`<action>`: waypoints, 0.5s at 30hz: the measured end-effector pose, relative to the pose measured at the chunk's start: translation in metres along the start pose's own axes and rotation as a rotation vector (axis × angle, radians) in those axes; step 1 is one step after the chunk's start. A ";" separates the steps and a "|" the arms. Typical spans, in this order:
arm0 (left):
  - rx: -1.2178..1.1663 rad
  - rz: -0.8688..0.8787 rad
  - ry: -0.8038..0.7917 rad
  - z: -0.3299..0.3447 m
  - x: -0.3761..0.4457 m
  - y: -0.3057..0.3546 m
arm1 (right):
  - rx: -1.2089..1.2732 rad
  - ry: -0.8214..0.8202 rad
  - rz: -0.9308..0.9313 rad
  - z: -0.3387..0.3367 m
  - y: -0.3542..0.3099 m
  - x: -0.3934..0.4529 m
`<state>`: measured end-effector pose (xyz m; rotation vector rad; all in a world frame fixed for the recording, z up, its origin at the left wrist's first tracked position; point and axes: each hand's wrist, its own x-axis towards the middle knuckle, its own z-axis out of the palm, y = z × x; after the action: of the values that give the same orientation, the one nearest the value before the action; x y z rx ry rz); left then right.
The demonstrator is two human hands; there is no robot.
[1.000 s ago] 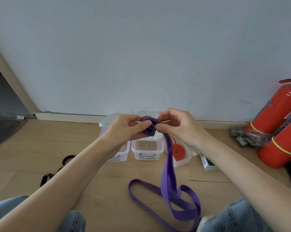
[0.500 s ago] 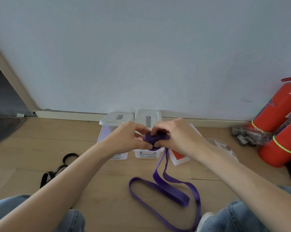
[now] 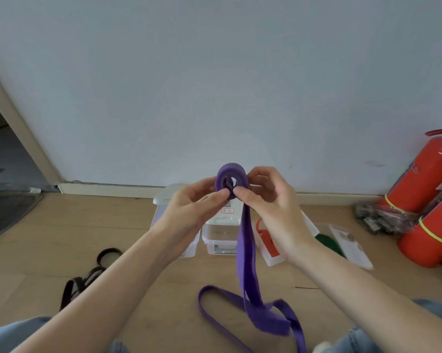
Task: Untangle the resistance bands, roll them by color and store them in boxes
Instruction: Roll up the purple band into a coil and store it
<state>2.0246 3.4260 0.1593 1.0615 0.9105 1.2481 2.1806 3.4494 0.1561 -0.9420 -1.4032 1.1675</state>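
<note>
Single view, head-worn, wide-angle. Looks forward and down from above the person's lap. Left hand (image 3: 189, 212) and right hand (image 3: 273, 207) sit close, centre frame, forearms entering from the bottom corners. Beyond the hands: wooden floor (image 3: 87, 225), then the wall (image 3: 214, 85) filling the upper half. No second view.
</note>
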 end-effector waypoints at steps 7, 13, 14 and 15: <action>0.649 -0.053 -0.102 -0.012 0.004 0.006 | -0.794 -0.408 -0.373 -0.015 0.000 -0.001; 0.613 -0.039 -0.029 -0.013 0.002 0.008 | -0.444 -0.221 -0.166 -0.019 -0.002 0.004; 0.549 -0.026 -0.004 -0.015 0.002 0.012 | -0.315 -0.199 -0.098 -0.020 -0.004 0.006; 0.460 -0.005 0.022 -0.017 0.002 0.017 | -0.228 -0.198 -0.057 -0.020 -0.006 0.006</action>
<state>2.0041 3.4301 0.1710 1.4033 1.2530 1.0703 2.1997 3.4577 0.1628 -0.9558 -1.7405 1.0971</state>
